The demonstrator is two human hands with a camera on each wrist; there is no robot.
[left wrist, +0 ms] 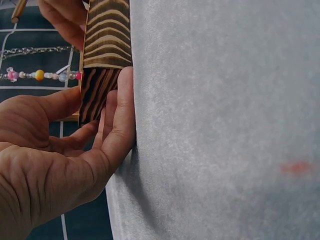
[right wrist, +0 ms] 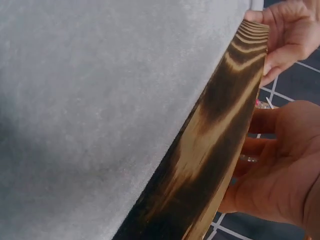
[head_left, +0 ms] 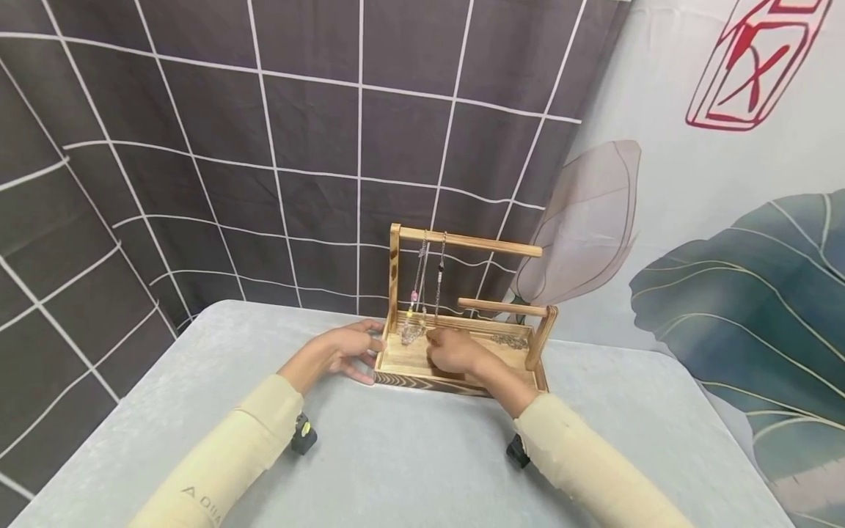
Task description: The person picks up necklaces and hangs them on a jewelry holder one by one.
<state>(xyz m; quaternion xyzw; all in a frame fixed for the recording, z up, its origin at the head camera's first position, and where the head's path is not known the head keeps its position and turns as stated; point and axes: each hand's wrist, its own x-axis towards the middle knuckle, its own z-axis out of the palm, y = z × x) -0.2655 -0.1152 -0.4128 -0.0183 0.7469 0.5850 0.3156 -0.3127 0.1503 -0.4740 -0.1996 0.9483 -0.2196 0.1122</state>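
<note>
On the counter, a wooden jewelry stand is clasped by the left hand; a hanging chain necklace is pinched by the right hand.

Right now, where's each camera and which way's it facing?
Head: worn on head, facing forward and down at light-brown wooden tray stand; left hand, right hand, cream sleeves show.
Left wrist: worn there, facing stand's striped corner; left hand, part of right hand.
Right wrist: worn there, facing stand's dark-grained front; both hands.
Shared: both wrist views show stand and pale-grey cloth.
</note>
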